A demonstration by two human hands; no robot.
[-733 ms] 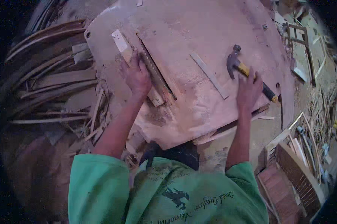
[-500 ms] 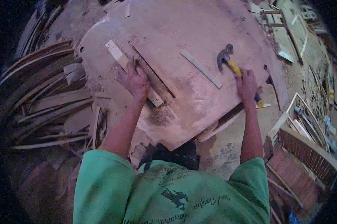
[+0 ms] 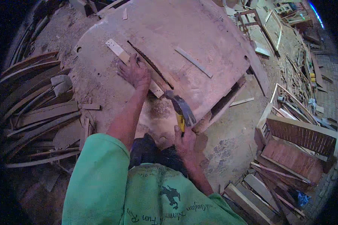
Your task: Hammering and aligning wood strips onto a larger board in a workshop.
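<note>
My left hand (image 3: 136,75) grips a pale flat strip of wood (image 3: 117,49) against the worktable (image 3: 159,22), its fingers over the middle of the strip. Small dark marks dot both ends of the wood. My right hand (image 3: 185,142) is closed round the yellow handle of a claw hammer (image 3: 182,108), near my body. The dark hammer head is just beside the strip's near end; I cannot tell whether they touch. A long, narrow dark line (image 3: 150,63), a slot or a blade, runs alongside the strip. Farther right lies a thin grey strip (image 3: 193,62).
Curved wooden pieces (image 3: 34,90) are heaped at the left. At the right, a slatted wooden frame (image 3: 302,137) stands among scrap boards, with more offcuts behind it. The table's edge has holes (image 3: 78,49). A small wood chip (image 3: 125,14) lies at the far side.
My right hand has brought the hammer from the table's right side leftward and closer to me, its head now near the strip's near end. The left hand stays on the strip.
</note>
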